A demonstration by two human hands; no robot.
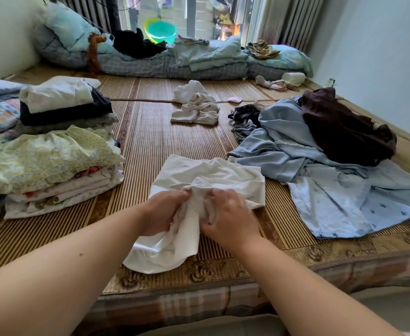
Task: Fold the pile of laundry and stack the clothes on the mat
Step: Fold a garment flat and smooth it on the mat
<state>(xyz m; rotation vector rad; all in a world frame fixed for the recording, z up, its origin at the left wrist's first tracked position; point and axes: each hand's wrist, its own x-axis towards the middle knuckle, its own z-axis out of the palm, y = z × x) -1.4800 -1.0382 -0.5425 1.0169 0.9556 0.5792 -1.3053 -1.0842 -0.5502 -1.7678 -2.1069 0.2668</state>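
A crumpled white garment (199, 175) lies on the bamboo mat (150, 137) near its front edge. My left hand (161, 210) and my right hand (228, 214) both grip bunched cloth at the garment's middle, close together. To the right spreads the unfolded pile: light blue clothes (320, 170) with a dark brown garment (344, 132) on top and a striped piece (244, 122) at its left edge. At the left stands a stack of folded clothes (53, 161), floral pieces below, with a dark and a white folded item (60, 100) behind.
A small heap of whitish clothes (196, 107) lies mid-mat. Quilts and pillows (199, 59) line the far edge under the window, with a green basin (161, 31) behind. Socks and small items (279, 83) lie at the back right. A wall runs along the right.
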